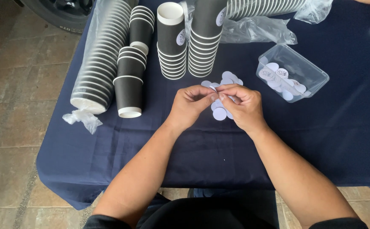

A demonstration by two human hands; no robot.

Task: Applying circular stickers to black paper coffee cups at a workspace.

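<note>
Tablecloth (202, 148), sticker (214, 88) between hands (216, 104)

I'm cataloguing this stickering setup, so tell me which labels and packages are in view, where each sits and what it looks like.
Round white stickers: loose pile on the dark blue cloth under both hands.
One sticker: pinched between left hand and right hand.
Clear plastic tub: right of the hands, rectangular, holds more round stickers.
Cup label: round, white, on a black cup.
Plastic sleeve: clear, around the black cups lying at left.
</note>
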